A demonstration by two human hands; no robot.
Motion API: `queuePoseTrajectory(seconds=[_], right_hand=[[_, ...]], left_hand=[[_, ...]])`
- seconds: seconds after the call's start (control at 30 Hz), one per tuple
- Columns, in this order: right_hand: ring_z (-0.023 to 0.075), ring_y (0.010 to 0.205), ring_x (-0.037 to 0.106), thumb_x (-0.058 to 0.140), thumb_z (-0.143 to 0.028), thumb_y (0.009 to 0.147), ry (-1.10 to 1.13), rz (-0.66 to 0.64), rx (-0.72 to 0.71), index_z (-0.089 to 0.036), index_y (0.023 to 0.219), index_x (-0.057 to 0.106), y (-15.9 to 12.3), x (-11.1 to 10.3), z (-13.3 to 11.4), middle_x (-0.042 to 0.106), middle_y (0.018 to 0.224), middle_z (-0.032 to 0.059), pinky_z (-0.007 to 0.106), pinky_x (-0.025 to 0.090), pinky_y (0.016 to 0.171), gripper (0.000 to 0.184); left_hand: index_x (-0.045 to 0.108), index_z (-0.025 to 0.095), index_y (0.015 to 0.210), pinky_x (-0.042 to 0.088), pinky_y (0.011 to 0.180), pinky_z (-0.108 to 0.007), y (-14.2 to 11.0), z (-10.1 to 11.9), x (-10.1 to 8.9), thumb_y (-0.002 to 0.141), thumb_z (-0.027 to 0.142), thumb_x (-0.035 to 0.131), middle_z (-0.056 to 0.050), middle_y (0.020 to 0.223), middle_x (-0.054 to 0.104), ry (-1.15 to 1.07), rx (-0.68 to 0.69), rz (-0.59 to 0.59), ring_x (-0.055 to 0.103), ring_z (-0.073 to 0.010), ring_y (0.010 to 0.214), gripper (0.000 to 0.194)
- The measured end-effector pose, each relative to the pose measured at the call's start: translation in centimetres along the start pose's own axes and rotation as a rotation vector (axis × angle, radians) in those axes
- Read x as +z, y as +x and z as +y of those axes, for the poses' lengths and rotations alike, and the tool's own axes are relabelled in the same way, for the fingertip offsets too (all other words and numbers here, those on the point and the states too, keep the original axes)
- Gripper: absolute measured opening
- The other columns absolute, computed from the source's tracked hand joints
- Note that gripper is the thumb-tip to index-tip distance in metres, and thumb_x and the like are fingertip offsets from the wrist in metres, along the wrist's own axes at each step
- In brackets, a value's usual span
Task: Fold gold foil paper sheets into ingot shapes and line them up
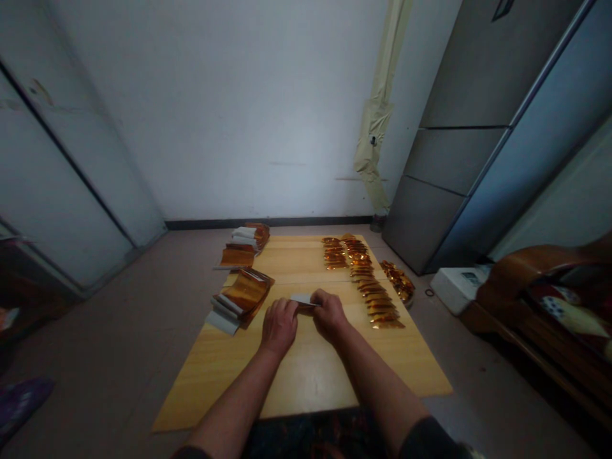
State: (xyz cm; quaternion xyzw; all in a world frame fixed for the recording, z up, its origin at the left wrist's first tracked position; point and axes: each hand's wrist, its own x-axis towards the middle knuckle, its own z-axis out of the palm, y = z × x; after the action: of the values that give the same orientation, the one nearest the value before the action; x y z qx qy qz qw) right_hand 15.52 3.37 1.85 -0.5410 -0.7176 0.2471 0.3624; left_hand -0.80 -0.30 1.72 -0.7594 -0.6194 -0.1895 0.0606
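Observation:
Both hands meet over the middle of a light wooden board (306,376). Between them is a sheet of paper (302,298), pale grey on the side that shows, with a fold or edge across it. My left hand (280,325) grips its left end with curled fingers. At the right end, my right hand (329,313) pinches it between thumb and fingers. A stack of gold-and-grey sheets (246,290) lies left of my left hand. To the right, folded gold paper pieces (375,296) stand in overlapping rows.
Another stack of gold sheets (239,255) overhangs the board's far left edge. Beside the right edge, a round container of folded gold pieces (399,280) stands on the floor. A grey refrigerator (444,159), a white box (459,287) and wooden furniture (540,319) stand further right.

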Motion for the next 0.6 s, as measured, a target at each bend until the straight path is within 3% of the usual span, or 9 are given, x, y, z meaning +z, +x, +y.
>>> queuePoseTrajectory(seconds=[0.27,0.5,0.6], right_hand=[[0.0146,0.068,0.049,0.049,-0.017,0.068,0.009,-0.012,0.028,-0.021,0.072,0.061,0.1,-0.3,-0.1,0.06,0.068,-0.002,0.022,0.034,0.063,0.013],[0.0172,0.08,0.054,0.05,-0.008,0.063,-0.046,0.019,0.071,-0.021,0.088,0.067,0.7,-0.1,1.6,0.065,0.081,0.001,0.024,0.039,0.073,0.033],[0.02,0.088,0.053,0.056,-0.007,0.063,-0.132,0.019,0.016,-0.02,0.095,0.068,0.6,-0.2,2.0,0.067,0.091,0.0051,0.027,0.039,0.079,0.037]], left_hand=[[0.065,0.021,0.085,0.037,0.076,-0.034,-0.2,-0.2,0.3,0.087,0.018,0.05,-0.008,0.09,0.057,-0.038,0.041,0.03,0.049,-0.0229,0.089,0.016],[0.065,0.02,0.078,0.039,0.078,-0.035,-0.2,-0.2,0.4,0.089,0.025,0.05,-0.008,0.087,0.059,-0.081,0.035,0.024,0.052,-0.022,0.089,0.02],[0.064,0.02,0.075,0.04,0.078,-0.035,0.0,-0.3,0.5,0.089,0.023,0.05,-0.007,0.085,0.06,-0.102,-0.006,-0.003,0.053,-0.0215,0.088,0.02]])
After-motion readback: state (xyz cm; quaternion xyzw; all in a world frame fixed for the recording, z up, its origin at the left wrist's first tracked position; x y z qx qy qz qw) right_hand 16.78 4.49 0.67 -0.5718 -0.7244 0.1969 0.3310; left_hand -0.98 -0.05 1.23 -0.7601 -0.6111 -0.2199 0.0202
